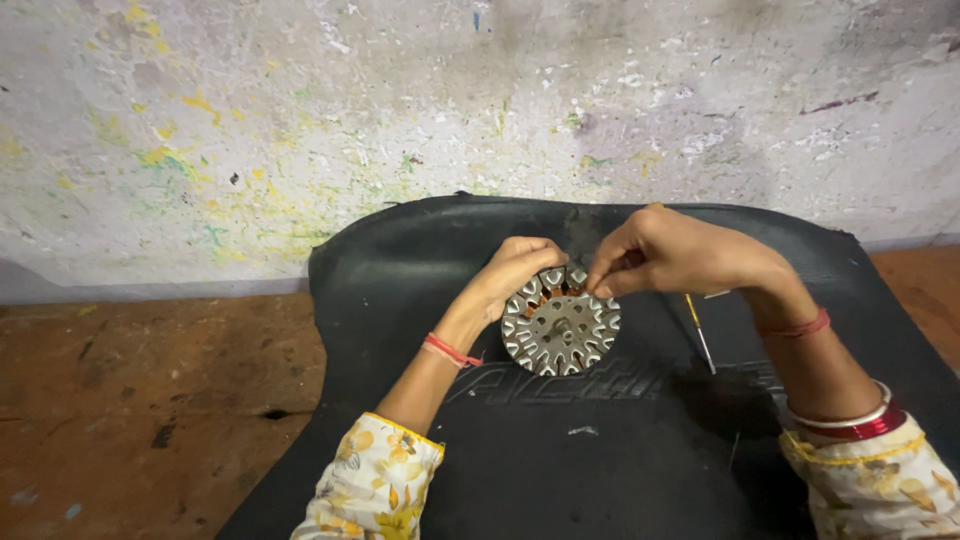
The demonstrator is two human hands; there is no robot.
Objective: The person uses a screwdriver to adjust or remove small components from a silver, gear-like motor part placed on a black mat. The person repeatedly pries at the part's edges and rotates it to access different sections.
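Note:
A round metal motor stator with slotted teeth and copper-coloured windings stands tilted on a black rubber mat. My left hand grips its upper left rim, fingers curled over the edge. The fingertips of my right hand are pinched at the top slots of the stator, on something too small to make out. Both wrists wear red thread, the right arm also bangles, and both sleeves are floral.
A thin stick-like tool with a yellow tip lies on the mat just right of the stator. The mat leans against a paint-speckled wall. Reddish-brown floor spreads to the left and the far right.

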